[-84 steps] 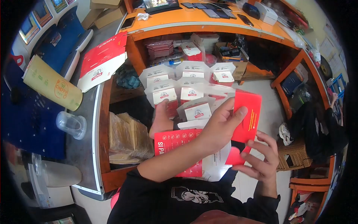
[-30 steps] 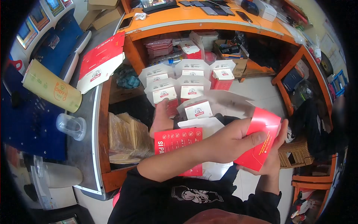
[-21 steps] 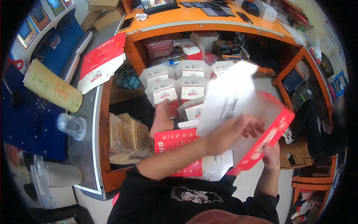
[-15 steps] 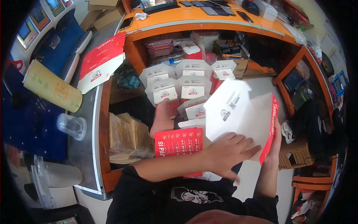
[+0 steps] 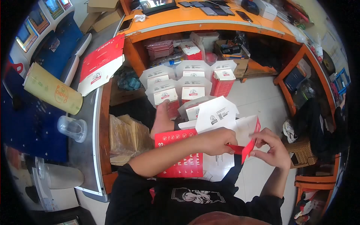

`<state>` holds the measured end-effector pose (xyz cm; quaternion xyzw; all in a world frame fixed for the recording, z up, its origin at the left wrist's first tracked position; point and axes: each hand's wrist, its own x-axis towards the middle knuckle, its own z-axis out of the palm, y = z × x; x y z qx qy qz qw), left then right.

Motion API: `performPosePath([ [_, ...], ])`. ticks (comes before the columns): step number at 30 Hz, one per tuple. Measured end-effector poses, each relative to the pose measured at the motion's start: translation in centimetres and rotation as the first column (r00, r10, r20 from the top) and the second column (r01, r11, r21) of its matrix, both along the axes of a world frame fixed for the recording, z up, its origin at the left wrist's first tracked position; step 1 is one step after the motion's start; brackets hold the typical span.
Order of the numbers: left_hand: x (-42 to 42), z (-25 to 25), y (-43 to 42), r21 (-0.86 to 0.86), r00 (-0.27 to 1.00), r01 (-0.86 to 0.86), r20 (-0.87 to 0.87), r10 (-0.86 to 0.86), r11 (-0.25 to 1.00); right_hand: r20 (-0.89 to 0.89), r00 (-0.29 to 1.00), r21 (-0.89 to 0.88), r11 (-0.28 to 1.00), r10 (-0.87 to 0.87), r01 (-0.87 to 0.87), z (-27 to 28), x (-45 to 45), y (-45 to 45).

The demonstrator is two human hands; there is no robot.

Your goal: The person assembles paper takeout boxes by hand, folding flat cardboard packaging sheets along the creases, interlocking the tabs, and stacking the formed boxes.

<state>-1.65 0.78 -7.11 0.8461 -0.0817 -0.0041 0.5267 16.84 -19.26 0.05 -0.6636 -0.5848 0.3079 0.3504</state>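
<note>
Over my lap I hold a partly folded red-and-white cardboard food box (image 5: 217,115), its printed white flap standing up on the left. My left hand (image 5: 220,141) is closed on a red edge flap at the near side of the box. The fingers of my right hand (image 5: 275,150) pinch the red side panel at the right end. Under my left forearm lies a red printed cardboard sheet (image 5: 174,138), possibly one of a stack. Beyond it on the floor stand several folded red boxes (image 5: 194,93) with raised white lids.
My bare foot (image 5: 162,119) rests beside the folded boxes. A flat box blank (image 5: 101,62), a yellow cup (image 5: 54,90) and a clear plastic lid (image 5: 73,128) lie on the grey counter to the left. An orange desk (image 5: 210,27) curves around the front.
The box has come lower and turned. My left hand has gone from lying flat on its inside to gripping a red flap. My right hand now pinches the side panel from above.
</note>
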Motion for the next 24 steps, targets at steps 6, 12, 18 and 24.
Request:
performPosePath([
  [6,-1.2,-1.6,1.9,-0.436,0.917,-0.075,-0.384,-0.110,0.897,-0.016,0.988,0.241,0.959,0.155,-0.147,-0.3,-1.9,0.3],
  [12,-1.4,-2.5,1.7,-0.574,0.902,-0.144,-0.411,-0.132,0.806,0.241,0.970,0.185,0.981,0.012,-0.058,-0.7,-5.1,2.4],
  [18,-1.5,-2.7,2.2,-0.631,0.898,-0.132,-0.403,-0.178,0.764,0.419,0.894,0.261,0.964,-0.161,0.051,-1.1,-5.6,2.6],
  [24,-1.4,-2.0,2.0,-0.633,0.899,-0.180,-0.417,-0.136,0.753,0.565,0.780,0.473,0.880,-0.268,-0.040,-2.5,-5.7,2.9],
])
